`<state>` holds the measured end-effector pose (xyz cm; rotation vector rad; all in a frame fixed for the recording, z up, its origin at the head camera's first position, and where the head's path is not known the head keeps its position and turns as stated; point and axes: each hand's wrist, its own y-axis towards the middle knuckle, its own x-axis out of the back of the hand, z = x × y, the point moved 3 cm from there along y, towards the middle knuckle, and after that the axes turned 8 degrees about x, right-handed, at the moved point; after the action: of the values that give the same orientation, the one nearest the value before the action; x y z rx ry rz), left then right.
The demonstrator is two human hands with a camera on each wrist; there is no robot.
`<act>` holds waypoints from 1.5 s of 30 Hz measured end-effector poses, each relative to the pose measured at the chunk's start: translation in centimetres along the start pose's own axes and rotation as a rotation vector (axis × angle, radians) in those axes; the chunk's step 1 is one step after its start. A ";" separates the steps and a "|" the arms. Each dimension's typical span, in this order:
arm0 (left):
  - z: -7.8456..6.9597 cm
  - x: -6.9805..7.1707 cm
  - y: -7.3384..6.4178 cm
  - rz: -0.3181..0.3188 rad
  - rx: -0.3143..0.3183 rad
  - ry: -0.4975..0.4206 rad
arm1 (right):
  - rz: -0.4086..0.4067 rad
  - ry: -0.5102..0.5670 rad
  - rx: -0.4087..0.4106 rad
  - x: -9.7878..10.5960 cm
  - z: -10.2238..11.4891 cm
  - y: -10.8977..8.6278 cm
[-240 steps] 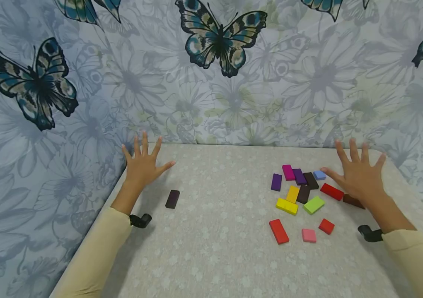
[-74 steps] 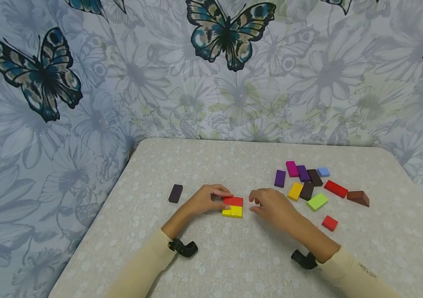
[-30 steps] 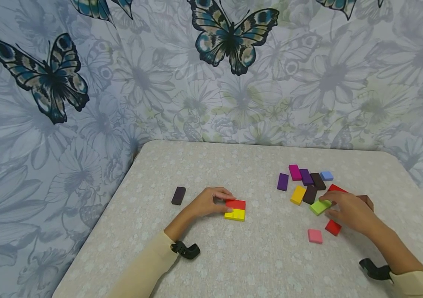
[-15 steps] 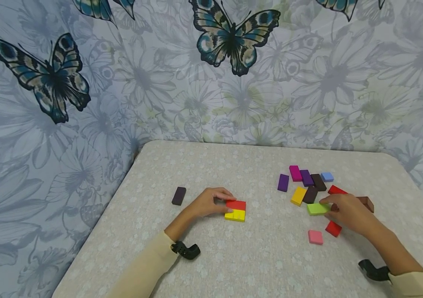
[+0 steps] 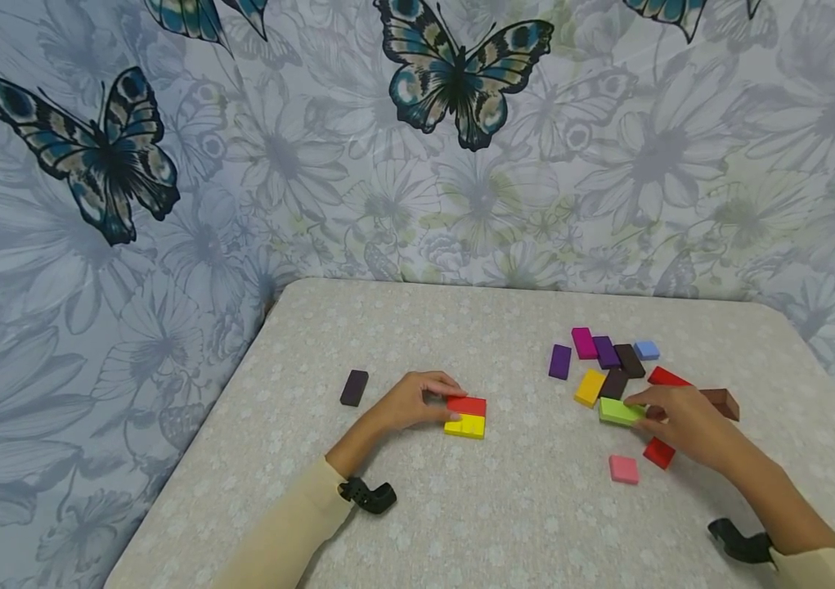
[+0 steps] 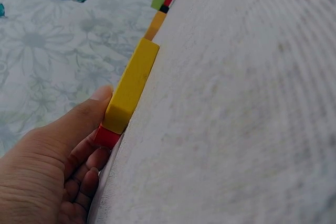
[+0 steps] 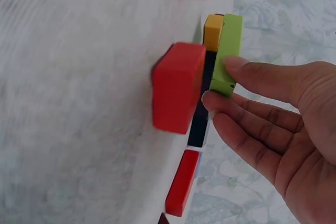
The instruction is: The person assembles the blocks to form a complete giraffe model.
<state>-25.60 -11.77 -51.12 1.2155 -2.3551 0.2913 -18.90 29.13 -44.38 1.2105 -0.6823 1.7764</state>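
My left hand point(image 5: 411, 401) pinches the left end of a red block point(image 5: 467, 406) and a yellow block point(image 5: 465, 427), which lie side by side on the table. In the left wrist view the thumb presses the end of the yellow block point(image 6: 132, 85), and the fingers curl behind the red one point(image 6: 107, 137). On the right, my right hand point(image 5: 685, 421) holds a lime-green block point(image 5: 619, 411) by its right end between thumb and fingers. The right wrist view shows that green block point(image 7: 227, 51) raised off the table, with the thumb on its face.
Behind the right hand lie an orange-yellow block point(image 5: 590, 388), dark brown, purple, magenta and light blue blocks. A red block point(image 5: 667, 376) and a brown block point(image 5: 721, 403) are partly covered by the hand. Nearer are a small red block point(image 5: 658, 452) and a pink one point(image 5: 623, 469). A dark block point(image 5: 354, 388) lies left.
The right hand has gone from beside the red and yellow blocks to the pile, gripped the lime-green block, turned it and shifted it slightly left. The left hand keeps its hold.
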 end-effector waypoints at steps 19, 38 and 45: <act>0.1 -0.1 0.1 -0.008 -0.006 0.000 | -0.035 0.039 0.041 -1.0 4.8 1.3; -0.1 0.1 0.0 -0.008 -0.010 0.015 | -0.058 0.023 0.181 -2.9 8.7 4.3; -0.2 0.1 0.0 -0.003 -0.002 0.019 | -0.033 0.033 0.192 -3.5 10.1 5.4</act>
<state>-25.58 -11.80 -50.93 1.2102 -2.3361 0.2982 -18.41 17.17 -43.64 1.3088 -0.4784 1.8622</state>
